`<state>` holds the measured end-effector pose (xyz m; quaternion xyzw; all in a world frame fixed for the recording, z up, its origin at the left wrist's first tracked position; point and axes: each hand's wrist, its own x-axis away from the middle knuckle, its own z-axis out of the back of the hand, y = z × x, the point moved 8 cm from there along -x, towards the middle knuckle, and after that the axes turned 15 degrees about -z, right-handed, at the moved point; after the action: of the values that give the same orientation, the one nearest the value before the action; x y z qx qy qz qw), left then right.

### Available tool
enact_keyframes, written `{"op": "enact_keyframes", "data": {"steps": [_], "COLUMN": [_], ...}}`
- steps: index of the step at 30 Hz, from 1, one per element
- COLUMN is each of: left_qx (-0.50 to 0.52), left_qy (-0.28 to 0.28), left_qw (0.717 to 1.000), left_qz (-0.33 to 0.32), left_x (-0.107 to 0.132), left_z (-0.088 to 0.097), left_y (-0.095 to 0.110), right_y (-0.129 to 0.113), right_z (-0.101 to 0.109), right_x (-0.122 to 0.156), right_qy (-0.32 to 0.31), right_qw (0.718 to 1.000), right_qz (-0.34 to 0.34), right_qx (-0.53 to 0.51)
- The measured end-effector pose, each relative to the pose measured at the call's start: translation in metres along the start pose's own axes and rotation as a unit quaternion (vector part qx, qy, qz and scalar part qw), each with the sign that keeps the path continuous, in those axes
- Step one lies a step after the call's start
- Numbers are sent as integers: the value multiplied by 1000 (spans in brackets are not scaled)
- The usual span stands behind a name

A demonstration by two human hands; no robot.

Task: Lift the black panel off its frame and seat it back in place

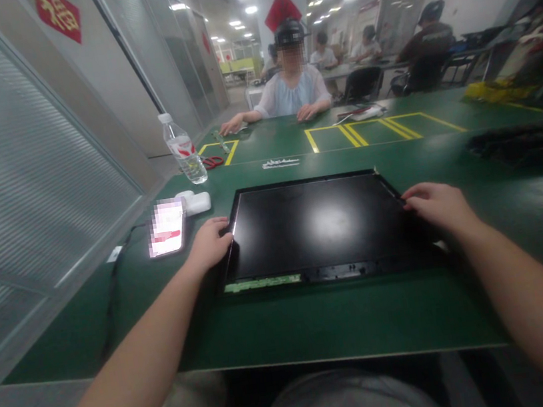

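A black flat display panel [295, 227] lies on the green table in front of me, its glossy screen facing up and reflecting a bright spot. Along its near edge runs a dark bezel strip with a green circuit board [262, 283] at the left. My left hand [211, 242] grips the panel's left edge, thumb on top and fingers at the outer side. At the right edge, my right hand [441, 206] pinches the frame between thumb and fingers. The undersides of both grips are hidden.
A lit phone [168, 228] lies left of my left hand beside white cases [198, 203]. Behind them stand a water bottle [184, 152] and red-handled scissors [212, 162]. A person [293, 86] sits across the table [343, 321]. A dark bundle [526, 144] lies at the right.
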<state>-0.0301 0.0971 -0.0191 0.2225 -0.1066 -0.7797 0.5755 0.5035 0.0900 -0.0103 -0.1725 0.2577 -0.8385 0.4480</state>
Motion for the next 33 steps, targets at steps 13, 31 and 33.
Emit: {"op": "enact_keyframes", "data": {"steps": [13,31,33], "left_qx": [414,532,546], "left_qy": [189,196,184], "left_qw": [852,766,765], "left_qz": [258,303,287], "left_x": [27,23,21], "left_z": [1,-16,-17], "left_y": [2,14,16], "right_y": [0,1,2], "right_z": [2,2,1], "right_x": [3,2,1], "right_qy": [21,17,12], "right_qw": [1000,1000,1000], "right_qz": [-15,-17,-16], "right_qx": [-17,-2,-3]}}
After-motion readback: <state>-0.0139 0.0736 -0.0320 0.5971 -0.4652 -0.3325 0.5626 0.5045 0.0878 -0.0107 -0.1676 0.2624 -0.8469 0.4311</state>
